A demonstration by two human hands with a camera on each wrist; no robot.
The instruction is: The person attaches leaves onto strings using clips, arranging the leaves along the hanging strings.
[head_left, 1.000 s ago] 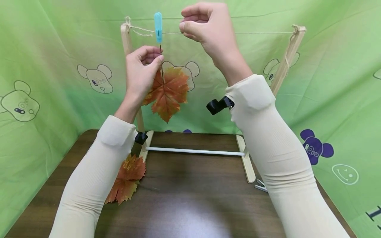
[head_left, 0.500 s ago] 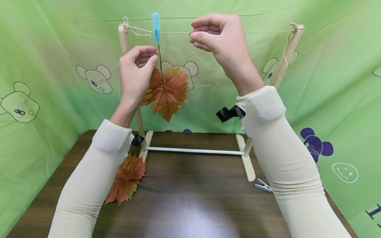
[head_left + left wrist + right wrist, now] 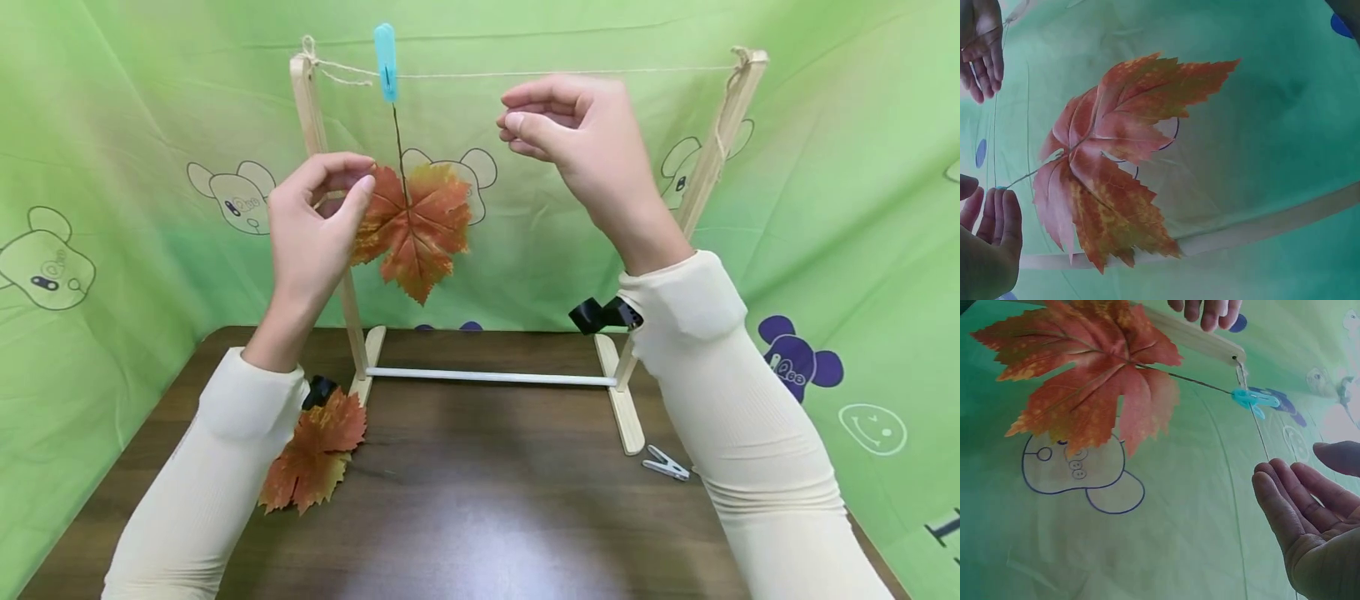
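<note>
An orange maple leaf (image 3: 427, 225) hangs by its thin dark stem from a light blue clothespin (image 3: 385, 62). That clothespin is clipped on the string (image 3: 480, 75) near its left end. My left hand (image 3: 311, 221) is just left of the leaf, fingers loosely bent with nothing between them; whether a fingertip touches the leaf's edge I cannot tell. To the right, my right hand (image 3: 588, 154) is in front of and below the string, fingers relaxed and holding nothing. The right wrist view shows the leaf (image 3: 1097, 369) and blue clothespin (image 3: 1250, 398) apart from both hands.
Wooden posts (image 3: 712, 158) carry the string, joined low down by a white rod (image 3: 487, 377). More maple leaves (image 3: 322, 454) lie on the brown table (image 3: 465, 500) beside my left sleeve. A white clothespin (image 3: 666, 463) lies near the rack's right foot (image 3: 622, 408).
My left hand has let go of the leaf's stem and moved left and down. My right hand has moved right and down, away from the clothespin. The leaf stays hanging.
</note>
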